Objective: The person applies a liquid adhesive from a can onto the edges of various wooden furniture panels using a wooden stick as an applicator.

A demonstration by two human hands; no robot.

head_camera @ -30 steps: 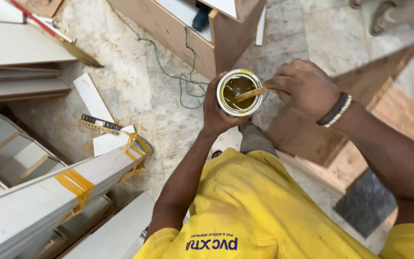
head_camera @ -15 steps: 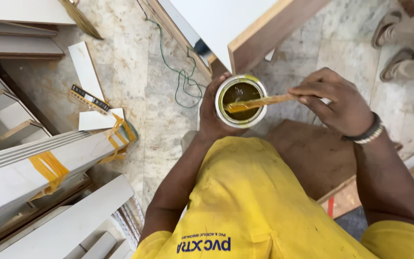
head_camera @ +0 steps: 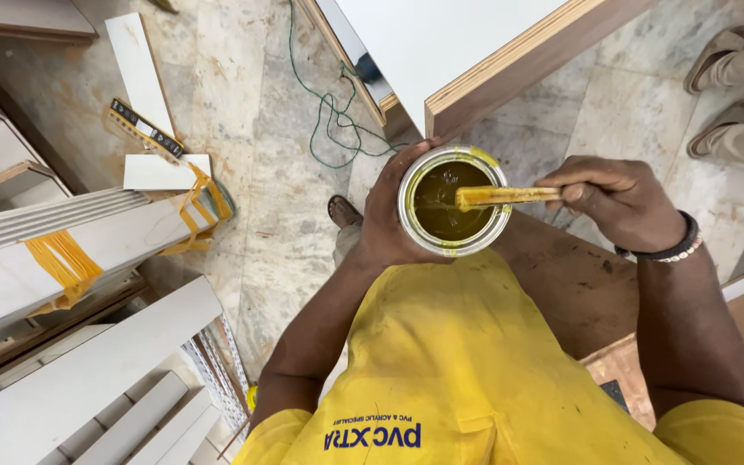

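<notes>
My left hand (head_camera: pixel 385 220) is wrapped around a round metal tin (head_camera: pixel 454 200) holding dark yellow-brown glue, held in front of my chest. My right hand (head_camera: pixel 617 200) pinches a flat wooden stick (head_camera: pixel 505 196) coated in yellow glue. The stick lies across the tin's mouth with its tip over the liquid. I wear a yellow shirt (head_camera: pixel 467 362) and a dark beaded band on my right wrist.
A white-faced board with a wooden edge (head_camera: pixel 492 60) lies just beyond the tin. White panels with yellow tape (head_camera: pixel 62 250) are stacked at the left. A green cord (head_camera: pixel 333 116) trails over the stone floor. Another person's sandalled feet (head_camera: pixel 725 86) stand at the top right.
The view has swung, so the tin and both hands sit closer and more central. The stick stays across the tin, its tip shifted slightly.
</notes>
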